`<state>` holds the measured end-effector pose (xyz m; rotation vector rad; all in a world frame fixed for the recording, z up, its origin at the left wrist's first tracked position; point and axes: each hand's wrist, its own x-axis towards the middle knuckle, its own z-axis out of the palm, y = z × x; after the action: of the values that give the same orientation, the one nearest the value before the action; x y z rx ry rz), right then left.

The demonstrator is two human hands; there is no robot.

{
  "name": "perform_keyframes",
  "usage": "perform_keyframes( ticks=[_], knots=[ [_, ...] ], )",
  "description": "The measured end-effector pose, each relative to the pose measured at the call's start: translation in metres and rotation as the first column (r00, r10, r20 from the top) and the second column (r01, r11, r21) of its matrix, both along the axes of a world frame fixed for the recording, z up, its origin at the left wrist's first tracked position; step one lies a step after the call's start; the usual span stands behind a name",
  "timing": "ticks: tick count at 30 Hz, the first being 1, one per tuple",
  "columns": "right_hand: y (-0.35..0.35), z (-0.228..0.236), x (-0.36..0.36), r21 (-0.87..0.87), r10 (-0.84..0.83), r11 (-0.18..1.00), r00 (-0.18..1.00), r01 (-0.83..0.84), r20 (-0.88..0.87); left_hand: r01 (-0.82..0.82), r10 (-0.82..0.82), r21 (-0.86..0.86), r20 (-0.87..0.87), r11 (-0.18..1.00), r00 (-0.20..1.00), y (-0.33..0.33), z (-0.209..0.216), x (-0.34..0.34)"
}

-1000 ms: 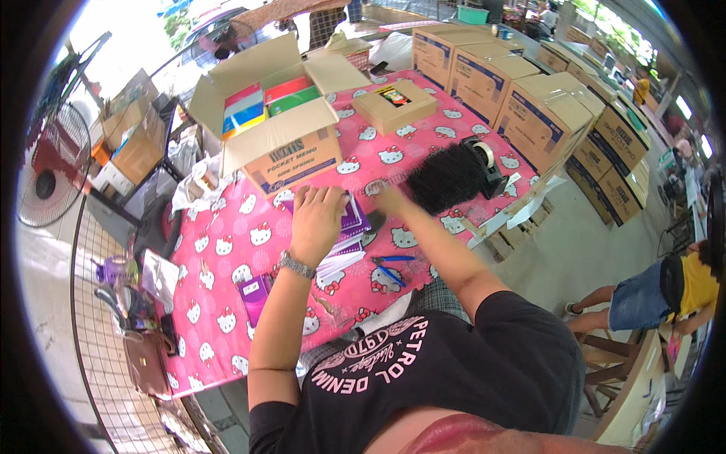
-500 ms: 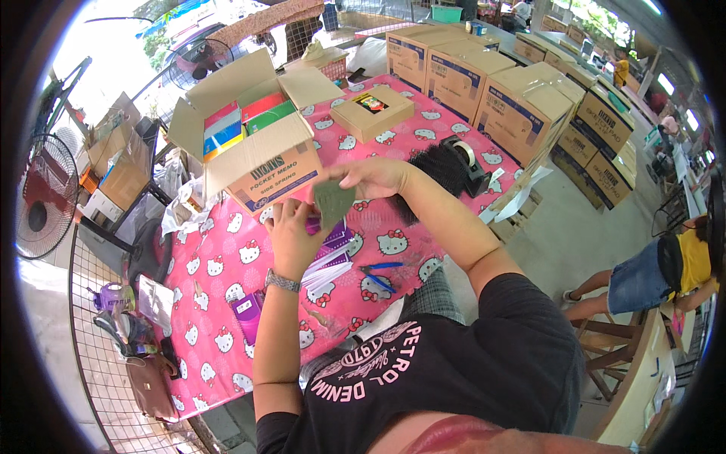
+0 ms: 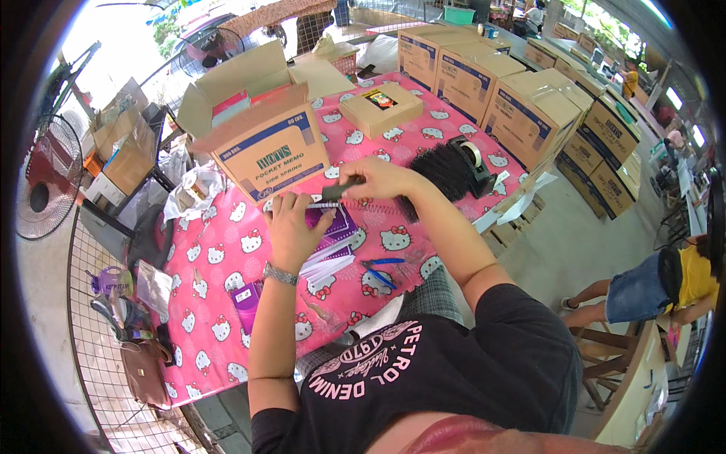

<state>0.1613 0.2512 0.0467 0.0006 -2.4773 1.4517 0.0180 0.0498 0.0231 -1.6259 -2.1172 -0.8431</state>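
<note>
My left hand (image 3: 293, 231), with a wristwatch above it, is closed on the edge of a small purple notepad (image 3: 336, 225). My right hand (image 3: 373, 180) pinches a dark grey-green flat piece (image 3: 340, 191), tilted nearly edge-on at the notepad's top edge. A thin spiral wire (image 3: 380, 205) runs rightward from there, under my right hand; whether it is threaded into the notepad, I cannot tell. Just below lie fanned white-paged purple notepads (image 3: 329, 261). Blue-handled pliers (image 3: 383, 272) rest to their right. Another purple notepad (image 3: 246, 304) lies left of my left forearm.
An open carton (image 3: 272, 155) stands beyond my left hand, a closed flat box (image 3: 380, 111) behind. Right of my right hand are a pile of black spiral coils (image 3: 441, 172) and a tape dispenser (image 3: 478, 170). Stacked cartons (image 3: 529, 113) line the right side; a person (image 3: 658, 280) is at far right.
The grey-green piece has turned from broad side to nearly edge-on and come down to the notepad. The carton's printed front now stands higher, hiding most of its colourful contents.
</note>
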Motion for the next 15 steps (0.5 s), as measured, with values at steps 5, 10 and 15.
perform_keyframes(
  ticks=[5,10,15],
  knots=[
    [-0.003,0.011,0.000,-0.294,0.158,0.945,0.987,-0.145,0.021,0.020,-0.019,-0.034,0.035,0.999,0.999,-0.001,0.002,-0.001],
    [-0.001,0.009,0.002,-0.369,0.061,0.925,0.994,-0.090,-0.091,0.009,-0.008,-0.049,0.013,0.999,1.000,0.001,0.002,-0.004],
    [0.001,-0.008,0.001,-0.657,-0.021,0.741,0.973,-0.139,-0.229,0.027,-0.024,-0.062,0.063,0.998,0.998,0.001,0.003,-0.006]
  ],
)
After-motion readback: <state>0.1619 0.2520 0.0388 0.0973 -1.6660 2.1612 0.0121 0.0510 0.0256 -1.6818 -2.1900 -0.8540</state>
